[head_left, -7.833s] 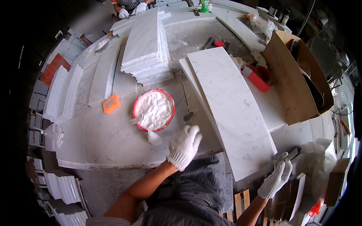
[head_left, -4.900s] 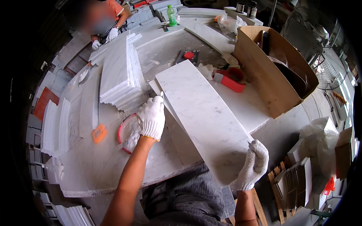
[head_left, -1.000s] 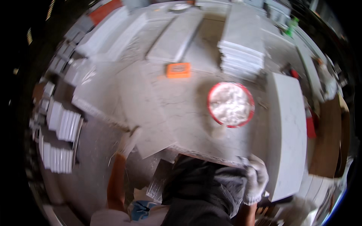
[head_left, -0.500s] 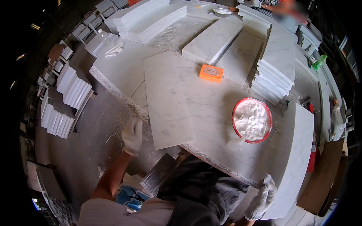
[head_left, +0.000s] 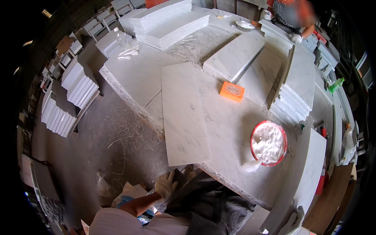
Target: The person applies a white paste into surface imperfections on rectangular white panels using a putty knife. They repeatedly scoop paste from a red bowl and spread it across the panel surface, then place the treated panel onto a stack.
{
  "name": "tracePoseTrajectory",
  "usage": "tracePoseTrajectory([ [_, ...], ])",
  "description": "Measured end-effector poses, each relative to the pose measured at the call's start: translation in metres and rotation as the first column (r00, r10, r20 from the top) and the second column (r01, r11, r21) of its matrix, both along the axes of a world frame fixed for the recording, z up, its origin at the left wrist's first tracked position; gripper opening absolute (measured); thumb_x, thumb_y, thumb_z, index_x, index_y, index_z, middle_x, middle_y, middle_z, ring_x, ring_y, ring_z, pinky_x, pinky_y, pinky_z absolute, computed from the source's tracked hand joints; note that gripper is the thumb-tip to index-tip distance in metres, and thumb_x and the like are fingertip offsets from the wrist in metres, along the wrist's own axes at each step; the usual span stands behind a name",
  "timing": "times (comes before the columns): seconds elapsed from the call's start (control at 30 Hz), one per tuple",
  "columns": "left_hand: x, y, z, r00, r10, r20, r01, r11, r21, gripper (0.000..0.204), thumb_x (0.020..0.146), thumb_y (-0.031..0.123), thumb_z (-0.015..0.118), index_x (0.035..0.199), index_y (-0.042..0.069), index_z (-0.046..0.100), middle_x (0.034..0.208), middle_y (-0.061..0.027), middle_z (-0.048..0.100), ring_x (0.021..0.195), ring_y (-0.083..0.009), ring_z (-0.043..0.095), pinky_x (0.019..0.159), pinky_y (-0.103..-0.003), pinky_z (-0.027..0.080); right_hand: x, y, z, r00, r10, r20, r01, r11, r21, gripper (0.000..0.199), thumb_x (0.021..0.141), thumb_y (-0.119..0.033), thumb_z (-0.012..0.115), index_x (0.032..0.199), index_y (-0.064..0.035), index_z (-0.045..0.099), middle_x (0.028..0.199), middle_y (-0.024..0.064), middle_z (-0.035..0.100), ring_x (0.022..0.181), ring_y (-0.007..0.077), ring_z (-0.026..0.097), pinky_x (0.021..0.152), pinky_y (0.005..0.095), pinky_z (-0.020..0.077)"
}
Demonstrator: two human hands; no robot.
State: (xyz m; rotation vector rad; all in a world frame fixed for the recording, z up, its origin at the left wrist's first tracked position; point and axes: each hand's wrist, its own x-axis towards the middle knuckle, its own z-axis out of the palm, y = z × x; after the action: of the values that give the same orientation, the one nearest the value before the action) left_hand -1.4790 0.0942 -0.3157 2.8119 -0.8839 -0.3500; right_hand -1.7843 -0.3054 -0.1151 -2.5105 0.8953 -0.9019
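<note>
My left hand [head_left: 166,185], in a pale glove, is low in front of me beside my dark apron [head_left: 213,205]. Its fingers are stretched and slightly apart, and I see nothing held in it. Just beyond it is the near edge of a thin white marble slab [head_left: 184,117], which lies on the table and overhangs its front. At the lower right, my gloved right hand [head_left: 293,222] lies against the near end of a long pale marble piece [head_left: 303,172], fingers stretched along it. A red-rimmed tub of white paste [head_left: 268,143] stands between the two marble pieces.
An orange box [head_left: 232,91] lies past the tub. Marble stacks [head_left: 235,56] [head_left: 293,82] fill the far side, and others [head_left: 80,84] stand on the floor at left. A co-worker [head_left: 288,17] is at the far right. A white gloved pair [head_left: 129,51] lies far left.
My left hand has come right and down, from beside the slab to near my apron. My right hand has shifted right and lower along the pale marble piece. The whole view has shifted.
</note>
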Motion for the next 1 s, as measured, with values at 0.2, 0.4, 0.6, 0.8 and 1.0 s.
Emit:
tracePoseTrajectory([
  [0.2, 0.006, -0.009, 0.014, 0.994, 0.055, -0.092, -0.055, 0.998, 0.006, 0.067, 0.087, 0.037, 0.064, 0.141, 0.003, 0.043, 0.123, -0.0194, 0.058, 0.104, -0.0388, 0.059, 0.088, -0.048, 0.047, -0.011, -0.024, -0.024, 0.953, 0.073, -0.295, -0.230, 0.807, -0.544, 0.037, 0.094, -0.016, 0.061, 0.115, 0.0138, 0.055, 0.124, 0.0333, 0.058, 0.095, 0.0408, 0.068, 0.084, 0.0599, 0.0545],
  [0.4, 0.010, 0.001, 0.002, 0.993, 0.025, -0.115, -0.027, 1.000, -0.014, 0.065, 0.086, 0.039, 0.064, 0.136, 0.003, 0.046, 0.120, -0.0187, 0.058, 0.103, -0.0356, 0.060, 0.085, -0.046, 0.049, 0.051, -0.013, -0.001, 0.970, -0.042, -0.238, -0.050, 0.929, -0.367, 0.033, 0.094, -0.014, 0.060, 0.113, 0.0122, 0.056, 0.121, 0.0312, 0.059, 0.095, 0.0395, 0.067, 0.085, 0.0572, 0.0534],
  [0.6, 0.017, 0.001, 0.016, 0.999, -0.007, -0.053, 0.003, 0.997, -0.073, 0.064, 0.080, 0.037, 0.070, 0.130, 0.002, 0.051, 0.109, -0.0182, 0.060, 0.094, -0.0338, 0.062, 0.078, -0.045, 0.051, 0.090, -0.006, 0.014, 0.972, -0.125, -0.201, 0.069, 0.962, -0.266, 0.029, 0.093, -0.013, 0.059, 0.110, 0.0106, 0.056, 0.118, 0.0292, 0.059, 0.094, 0.0382, 0.066, 0.086, 0.0546, 0.0523],
  [0.8, 0.025, 0.002, 0.021, 1.000, -0.023, 0.016, 0.026, 0.984, -0.176, 0.060, 0.074, 0.033, 0.074, 0.122, 0.002, 0.057, 0.095, -0.0173, 0.060, 0.088, -0.0366, 0.063, 0.074, -0.046, 0.053, 0.110, -0.004, 0.030, 0.965, -0.175, -0.194, 0.134, 0.969, -0.205, 0.025, 0.093, -0.012, 0.058, 0.108, 0.0090, 0.057, 0.114, 0.0271, 0.059, 0.094, 0.0370, 0.065, 0.086, 0.0520, 0.0512],
  [1.0, 0.019, 0.003, -0.004, 0.999, -0.017, 0.031, 0.023, 0.977, -0.211, 0.061, 0.072, 0.035, 0.072, 0.119, 0.000, 0.057, 0.096, -0.0203, 0.059, 0.080, -0.0378, 0.062, 0.066, -0.047, 0.052, 0.114, -0.001, 0.042, 0.957, -0.225, -0.184, 0.197, 0.968, -0.157, 0.022, 0.093, -0.010, 0.057, 0.105, 0.0074, 0.057, 0.111, 0.0250, 0.060, 0.094, 0.0357, 0.063, 0.087, 0.0494, 0.0501],
])
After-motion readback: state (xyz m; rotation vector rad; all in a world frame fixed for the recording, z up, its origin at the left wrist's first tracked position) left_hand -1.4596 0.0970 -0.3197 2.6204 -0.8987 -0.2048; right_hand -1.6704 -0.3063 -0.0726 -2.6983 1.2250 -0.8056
